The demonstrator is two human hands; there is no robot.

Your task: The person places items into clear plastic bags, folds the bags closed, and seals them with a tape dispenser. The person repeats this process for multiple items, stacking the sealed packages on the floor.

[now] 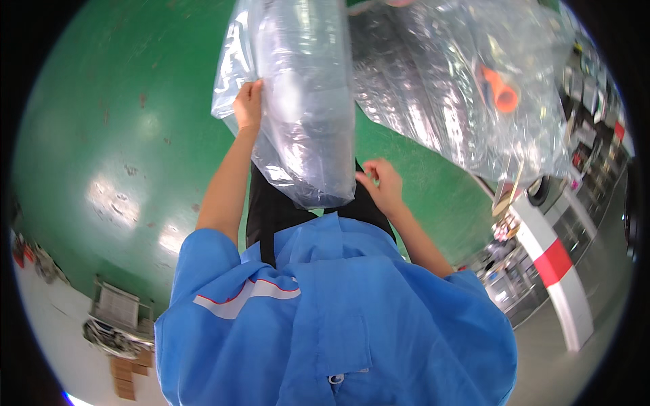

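Observation:
A long clear plastic bag (310,137) hangs before me, its lower end near my waist. Something pale and rounded seems to be inside, blurred by shiny film. My left hand (248,105) pinches the bag's loose left side between thumb and fingers. Beside the lower right edge of the bag is my right hand (383,183), its fingers curled and thumb apart from them. Nothing shows in its grasp; whether the thumb touches the film is unclear. At the upper right lies a second large sheet or bag of clear plastic (431,76), with creases and bright reflections.
An orange tube-like piece (502,96) shows on or under the right-hand plastic. Green floor (127,127) spreads around me. A red and white post (553,264) stands to the right, with cluttered racks (589,137) beyond. Behind at left are a metal cart (119,304) and cardboard boxes (124,375).

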